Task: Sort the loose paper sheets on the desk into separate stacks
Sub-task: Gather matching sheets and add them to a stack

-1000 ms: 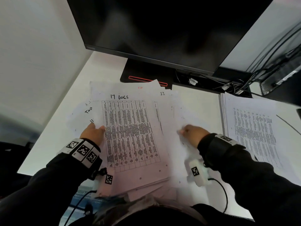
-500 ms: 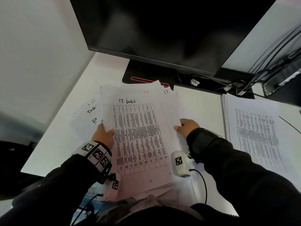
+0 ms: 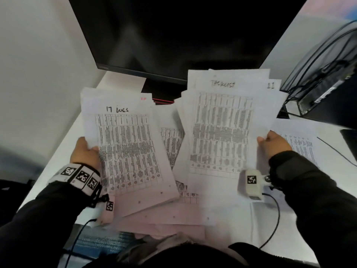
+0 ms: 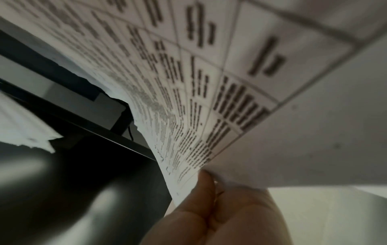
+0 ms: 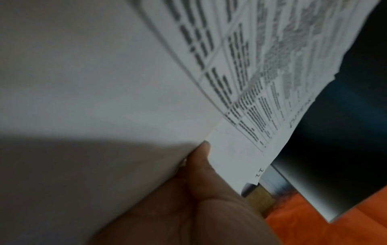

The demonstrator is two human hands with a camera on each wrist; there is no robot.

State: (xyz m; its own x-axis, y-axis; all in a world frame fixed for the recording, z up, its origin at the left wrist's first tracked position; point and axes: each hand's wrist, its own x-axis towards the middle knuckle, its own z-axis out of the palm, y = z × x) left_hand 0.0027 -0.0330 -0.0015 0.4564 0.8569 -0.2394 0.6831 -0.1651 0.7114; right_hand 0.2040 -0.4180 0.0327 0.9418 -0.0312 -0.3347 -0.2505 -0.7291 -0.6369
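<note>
Two bundles of sheets are held up over the desk [image 3: 58,157] in the head view: the left hand [image 3: 85,153] grips the left bundle [image 3: 125,147] at its 9 o'clock edge, the right hand [image 3: 274,146] grips the right bundle [image 3: 222,132] at 3 o'clock. More sheets [image 3: 173,149] lie beneath, between them; a stack [image 3: 301,142] lies at 3 o'clock.

Left wrist: thumb [image 4: 199,190] pinches the printed sheets.

Right wrist: thumb [image 5: 201,159] pinches the paper edge.
</note>
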